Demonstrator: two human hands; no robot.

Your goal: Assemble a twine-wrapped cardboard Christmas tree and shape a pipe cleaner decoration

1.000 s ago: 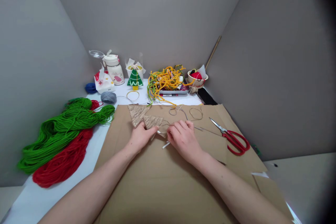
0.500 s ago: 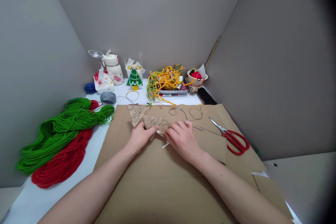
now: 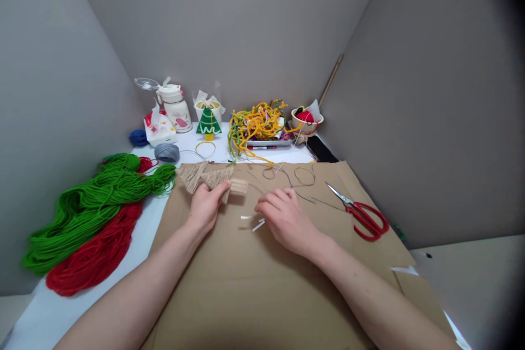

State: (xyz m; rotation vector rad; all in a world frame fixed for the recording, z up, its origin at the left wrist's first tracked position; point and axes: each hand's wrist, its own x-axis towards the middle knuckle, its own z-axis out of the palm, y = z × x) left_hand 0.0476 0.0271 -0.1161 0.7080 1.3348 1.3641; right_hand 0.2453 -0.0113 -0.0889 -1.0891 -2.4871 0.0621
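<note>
My left hand (image 3: 205, 205) is closed on a twine-wrapped, tree-shaped piece (image 3: 217, 176), thumb on top. From its right end sticks out a bare, light brown cardboard stub (image 3: 238, 186). My right hand (image 3: 285, 219) hovers over the cardboard sheet with its fingers curled together, pointing left. Whatever may be between those fingertips is hidden. Just left of and below them are small white strips (image 3: 258, 225), one of them slightly blurred. Loose thin cord (image 3: 301, 195) curls on the cardboard sheet (image 3: 246, 301) beyond my right hand.
Red-handled scissors (image 3: 363, 219) lie at the right. Green yarn (image 3: 98, 191) and red yarn (image 3: 98, 254) are heaped left. Along the back stand a bottle (image 3: 179, 112), a tissue pack (image 3: 159, 130), a small green tree (image 3: 209, 122), a tray of tangled yarn (image 3: 262, 123) and a bowl (image 3: 305, 127).
My left hand has moved left and away from the right hand with the twine-wrapped piece, baring its cardboard stub. A white strip now shows between the hands. My right hand has barely moved.
</note>
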